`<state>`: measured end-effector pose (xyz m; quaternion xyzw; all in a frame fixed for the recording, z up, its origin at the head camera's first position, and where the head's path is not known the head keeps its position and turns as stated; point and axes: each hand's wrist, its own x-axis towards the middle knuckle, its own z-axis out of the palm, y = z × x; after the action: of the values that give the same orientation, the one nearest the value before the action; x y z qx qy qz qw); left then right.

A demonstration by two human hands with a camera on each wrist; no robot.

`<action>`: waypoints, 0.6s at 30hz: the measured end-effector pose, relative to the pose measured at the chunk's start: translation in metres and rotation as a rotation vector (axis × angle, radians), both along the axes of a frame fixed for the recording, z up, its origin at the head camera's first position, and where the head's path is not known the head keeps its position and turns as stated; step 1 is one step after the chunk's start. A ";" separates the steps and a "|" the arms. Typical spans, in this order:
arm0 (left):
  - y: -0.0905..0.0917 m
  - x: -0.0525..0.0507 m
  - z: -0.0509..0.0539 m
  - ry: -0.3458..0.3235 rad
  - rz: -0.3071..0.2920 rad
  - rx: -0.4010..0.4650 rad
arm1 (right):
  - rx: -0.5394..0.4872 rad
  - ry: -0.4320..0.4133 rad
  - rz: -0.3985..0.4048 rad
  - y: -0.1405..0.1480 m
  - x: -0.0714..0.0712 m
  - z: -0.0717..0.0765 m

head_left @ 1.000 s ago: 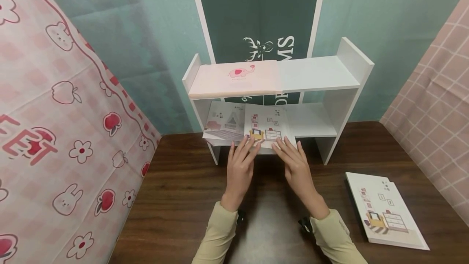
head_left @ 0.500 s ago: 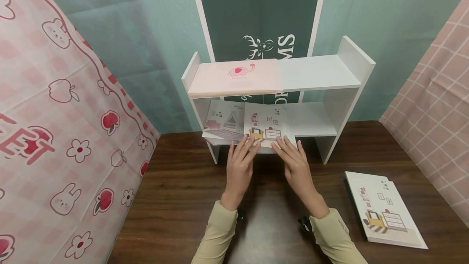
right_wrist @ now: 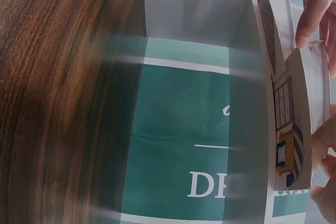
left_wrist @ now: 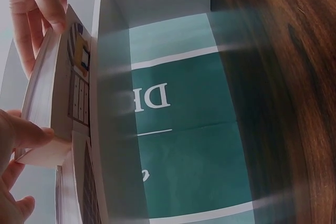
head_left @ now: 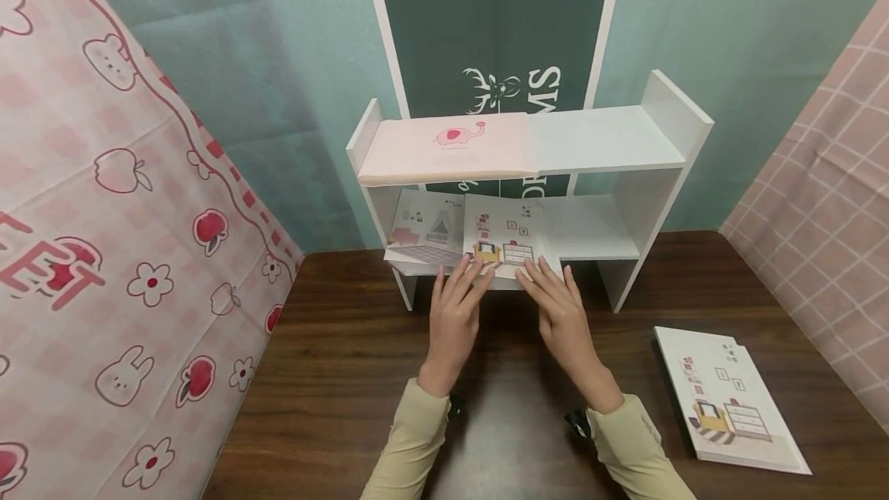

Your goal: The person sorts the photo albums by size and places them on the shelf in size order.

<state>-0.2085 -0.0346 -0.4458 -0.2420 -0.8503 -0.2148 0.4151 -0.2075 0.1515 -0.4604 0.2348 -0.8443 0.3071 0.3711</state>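
A white book [head_left: 510, 230] with a yellow armchair and a drawer chest on its cover lies on the lower shelf of a white desktop bookshelf [head_left: 590, 230], its near end over the front edge. My left hand [head_left: 454, 322] touches that end on the left, fingers fairly straight and spread. On the right my right hand [head_left: 562, 322] touches the same end, fingers similarly extended. Both wrist views show fingertips and a thumb against the book's thick edge [left_wrist: 39, 93]. Just to the left sits another book [head_left: 430, 226], with a canopy bed pictured, also reaching past the shelf edge.
A pink elephant book [head_left: 451, 145] lies on the left of the upper shelf. Two or more stacked white books [head_left: 729, 400] lie on the dark wooden table [head_left: 333, 376] at the right. Patterned cloths hang at both sides, with a green one [head_left: 493, 21] behind.
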 end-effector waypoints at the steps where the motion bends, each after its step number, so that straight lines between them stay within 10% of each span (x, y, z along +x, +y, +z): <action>1: 0.000 0.000 0.000 0.000 -0.001 -0.001 | -0.003 0.000 0.000 0.000 0.000 0.000; 18: -0.001 -0.002 -0.002 -0.004 0.008 -0.014 | -0.004 0.008 0.006 0.000 -0.001 -0.002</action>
<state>-0.2105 -0.0357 -0.4482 -0.2414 -0.8535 -0.2075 0.4126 -0.2089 0.1514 -0.4627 0.2377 -0.8414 0.3091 0.3741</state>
